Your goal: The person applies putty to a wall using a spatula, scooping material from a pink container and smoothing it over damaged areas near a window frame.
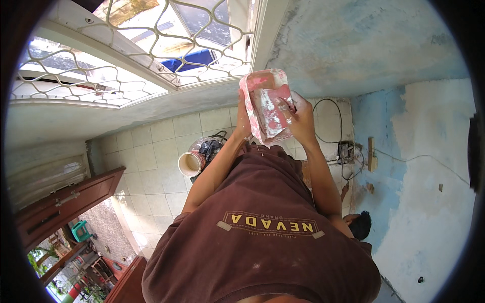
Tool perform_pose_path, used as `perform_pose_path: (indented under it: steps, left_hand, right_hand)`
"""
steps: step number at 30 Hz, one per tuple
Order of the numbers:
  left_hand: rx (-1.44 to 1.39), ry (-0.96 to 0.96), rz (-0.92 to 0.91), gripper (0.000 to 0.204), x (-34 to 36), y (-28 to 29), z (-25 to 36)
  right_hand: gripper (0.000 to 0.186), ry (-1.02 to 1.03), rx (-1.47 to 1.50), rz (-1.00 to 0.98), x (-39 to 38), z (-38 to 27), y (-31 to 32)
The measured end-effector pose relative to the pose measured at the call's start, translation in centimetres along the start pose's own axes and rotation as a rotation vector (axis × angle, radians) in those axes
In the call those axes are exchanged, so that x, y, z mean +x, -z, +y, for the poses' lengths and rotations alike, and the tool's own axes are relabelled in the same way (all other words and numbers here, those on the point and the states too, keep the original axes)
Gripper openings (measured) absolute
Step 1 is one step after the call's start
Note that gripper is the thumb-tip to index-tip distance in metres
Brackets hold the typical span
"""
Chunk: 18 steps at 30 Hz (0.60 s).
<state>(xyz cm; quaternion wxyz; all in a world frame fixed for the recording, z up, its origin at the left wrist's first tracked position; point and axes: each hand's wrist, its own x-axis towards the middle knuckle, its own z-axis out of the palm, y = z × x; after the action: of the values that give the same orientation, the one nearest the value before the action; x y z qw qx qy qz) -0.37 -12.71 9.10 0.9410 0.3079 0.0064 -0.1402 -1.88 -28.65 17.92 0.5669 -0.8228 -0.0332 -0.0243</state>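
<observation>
Think of the whole view as a clock. Just past 12 o'clock is a pink box-shaped tub, held up in front of the person's body. Its rim and sides have white smears.

The left hand is on the tub's 9 o'clock side. Its fingers are bent around that side and have hold of it, but I cannot tell where all the fingertips are.

The right hand is at the tub's 3 o'clock side. It is closed on a flat pink putty spreader, with the thumb lying on the front and the other fingers mostly hidden. The spreader is over the open part of the tub and has white paste on it. I cannot tell if it touches the bottom.

Near 9 o'clock, a round bucket sits beside a black plastic bag on the tile floor. A window grille with wavy bars is at 11 o'clock. A thin black cable curls at 2 o'clock. The blue and white wall is at 3 o'clock. At 4 o'clock, another person's dark hair shows.
</observation>
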Motion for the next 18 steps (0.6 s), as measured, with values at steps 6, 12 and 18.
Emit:
perform_pose_path:
  steps: [6,12,18]
  left_hand:
    - [-0.131,0.025,-0.010,0.081,-0.1,-0.7,-0.5]
    - [-0.110,0.009,-0.044,0.079,-0.2,-2.1,-0.3]
    - [-0.062,-0.022,-0.023,0.079,-0.3,-2.3,-0.8]
  right_hand:
    - [0.020,0.064,0.038,0.237,-0.8,-1.6,3.4]
    - [0.011,0.486,-0.213,0.456,-1.7,-2.3,1.1]
    - [0.018,0.208,-0.433,0.283,-1.8,-3.8,2.0]
